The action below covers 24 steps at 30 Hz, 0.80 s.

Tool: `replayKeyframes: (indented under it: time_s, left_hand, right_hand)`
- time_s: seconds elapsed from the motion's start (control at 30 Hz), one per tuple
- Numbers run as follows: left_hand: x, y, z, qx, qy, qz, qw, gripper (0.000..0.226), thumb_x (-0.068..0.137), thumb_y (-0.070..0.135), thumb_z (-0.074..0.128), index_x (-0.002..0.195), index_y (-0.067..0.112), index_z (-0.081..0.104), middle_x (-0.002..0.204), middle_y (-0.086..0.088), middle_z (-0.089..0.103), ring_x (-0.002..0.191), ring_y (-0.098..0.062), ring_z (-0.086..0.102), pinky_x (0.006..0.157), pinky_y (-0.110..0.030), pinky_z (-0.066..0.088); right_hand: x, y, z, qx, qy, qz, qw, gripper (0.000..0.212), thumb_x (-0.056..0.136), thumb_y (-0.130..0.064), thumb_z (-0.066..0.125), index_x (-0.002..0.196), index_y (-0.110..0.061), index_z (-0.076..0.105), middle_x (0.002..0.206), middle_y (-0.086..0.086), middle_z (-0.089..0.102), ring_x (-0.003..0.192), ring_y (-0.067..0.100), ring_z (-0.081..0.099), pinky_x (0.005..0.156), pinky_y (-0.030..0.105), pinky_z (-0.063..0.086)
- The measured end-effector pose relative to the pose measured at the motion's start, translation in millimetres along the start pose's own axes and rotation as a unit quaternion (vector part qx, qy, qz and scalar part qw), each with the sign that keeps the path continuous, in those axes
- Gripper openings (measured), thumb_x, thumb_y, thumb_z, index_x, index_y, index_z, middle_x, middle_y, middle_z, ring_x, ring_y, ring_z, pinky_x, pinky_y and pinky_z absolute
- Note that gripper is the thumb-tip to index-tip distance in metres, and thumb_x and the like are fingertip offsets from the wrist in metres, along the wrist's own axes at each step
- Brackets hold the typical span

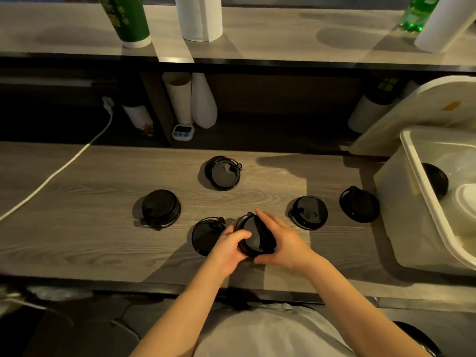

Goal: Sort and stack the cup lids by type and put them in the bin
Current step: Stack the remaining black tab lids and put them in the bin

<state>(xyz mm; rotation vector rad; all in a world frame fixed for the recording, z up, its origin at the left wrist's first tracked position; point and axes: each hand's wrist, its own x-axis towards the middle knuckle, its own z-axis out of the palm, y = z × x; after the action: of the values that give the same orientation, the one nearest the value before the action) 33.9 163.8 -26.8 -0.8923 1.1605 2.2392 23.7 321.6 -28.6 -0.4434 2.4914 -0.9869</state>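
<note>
Both my hands hold one small stack of black cup lids [255,235] just above the wooden counter, near its front edge. My left hand [230,244] grips its left side and my right hand [279,239] cups its right side. More black lids lie on the counter: one far centre [223,172], one left [161,208], one flat lid [206,234] beside my left hand, one to the right [309,212], and one [359,207] leaning by the bin. The translucent white bin [412,176] stands at the right, with a black lid [436,182] and white lids [467,202] inside.
A white cable [64,166] runs across the counter's left part. Under the raised shelf stand sleeves of paper cups [180,99] and a small timer [182,131]. A paper towel roll [199,16] and a green cup stack [128,19] stand on the shelf. The bin's cover [412,112] leans behind it.
</note>
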Motion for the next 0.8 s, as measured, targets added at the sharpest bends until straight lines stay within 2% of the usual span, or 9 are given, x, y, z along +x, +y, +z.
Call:
replayKeyframes:
  time_s: [0.1,0.17,0.27,0.33,0.47,0.57,0.63,0.7,0.8]
  left_hand:
    - [-1.0,19.1,-17.7,-0.016,0.046,0.051,0.997,0.021,0.087,-0.005,0.046,0.096,0.011,0.056,0.102,-0.016,0.061,0.09,-0.025,0.06,0.073,-0.038,0.05]
    - [-3.5,33.2,-34.1,-0.051,0.086,0.088,0.991,0.021,0.088,-0.005,0.046,0.09,0.015,0.052,0.098,-0.014,0.06,0.088,-0.025,0.059,0.071,-0.038,0.049]
    - [-10.4,45.7,-62.6,-0.089,0.116,0.156,0.977,0.024,0.089,-0.005,0.047,0.103,0.013,0.055,0.098,-0.009,0.062,0.091,-0.024,0.059,0.07,-0.037,0.049]
    - [-16.6,48.5,-78.3,-0.099,0.136,0.191,0.967,0.033,0.089,-0.005,0.047,0.118,0.009,0.053,0.101,-0.008,0.063,0.093,-0.021,0.06,0.073,-0.036,0.049]
    - [-25.7,49.8,-102.2,-0.119,0.172,0.203,0.956,0.035,0.089,-0.004,0.05,0.121,0.009,0.049,0.103,-0.008,0.063,0.094,-0.022,0.061,0.078,-0.038,0.05]
    - [-30.9,48.2,-112.9,-0.13,0.195,0.212,0.949,0.032,0.088,-0.003,0.05,0.118,0.01,0.048,0.102,-0.009,0.062,0.095,-0.024,0.06,0.076,-0.039,0.05]
    - [-32.8,46.8,-116.5,-0.137,0.207,0.216,0.944,0.032,0.088,-0.004,0.05,0.117,0.009,0.047,0.101,-0.011,0.062,0.094,-0.025,0.06,0.077,-0.04,0.05]
    - [-33.4,46.0,-118.1,-0.144,0.213,0.215,0.942,0.032,0.088,-0.004,0.05,0.118,0.008,0.047,0.099,-0.011,0.062,0.092,-0.024,0.061,0.079,-0.04,0.05]
    - [-33.4,47.2,-117.5,-0.143,0.211,0.22,0.941,0.029,0.089,-0.005,0.049,0.116,0.006,0.047,0.096,-0.011,0.062,0.089,-0.023,0.061,0.076,-0.038,0.05]
  right_hand:
    - [5.8,-2.6,3.7,-0.007,-0.009,0.025,1.0,0.104,0.075,-0.031,0.076,0.15,-0.032,0.004,0.155,0.0,0.023,0.141,0.018,0.026,0.112,0.026,0.028]
    - [10.1,-8.3,5.8,-0.038,-0.005,0.037,0.999,0.094,0.082,-0.03,0.07,0.151,-0.026,0.008,0.154,0.002,0.025,0.14,0.021,0.029,0.11,0.029,0.031]
    - [25.0,-23.9,11.4,-0.108,-0.016,0.009,0.994,0.072,0.086,-0.027,0.065,0.146,-0.021,0.027,0.148,0.001,0.034,0.128,0.021,0.043,0.101,0.03,0.04]
    - [39.5,-36.1,18.8,-0.149,-0.054,-0.026,0.987,0.064,0.087,-0.025,0.062,0.143,-0.02,0.033,0.148,0.003,0.033,0.13,0.023,0.041,0.102,0.031,0.039]
    - [68.3,-59.3,36.3,-0.237,-0.101,-0.071,0.964,0.076,0.085,-0.029,0.062,0.148,-0.022,0.021,0.156,0.006,0.018,0.141,0.027,0.021,0.111,0.039,0.029]
    - [83.7,-71.7,48.1,-0.28,-0.165,-0.065,0.943,0.095,0.081,-0.039,0.067,0.15,-0.029,0.003,0.16,0.002,-0.002,0.146,0.026,0.001,0.116,0.046,0.014]
    - [89.1,-74.6,56.3,-0.311,-0.199,-0.059,0.927,0.099,0.08,-0.045,0.066,0.15,-0.032,-0.003,0.159,0.001,-0.008,0.146,0.028,-0.007,0.116,0.048,0.008]
    - [90.5,-73.1,64.2,-0.34,-0.197,-0.062,0.917,0.096,0.082,-0.048,0.063,0.15,-0.032,-0.003,0.159,0.001,-0.005,0.145,0.031,-0.006,0.115,0.05,0.009]
    - [89.2,-66.3,69.2,-0.315,-0.154,-0.074,0.934,0.094,0.08,-0.045,0.067,0.15,-0.027,0.007,0.155,0.005,0.015,0.143,0.033,0.007,0.115,0.048,0.016]
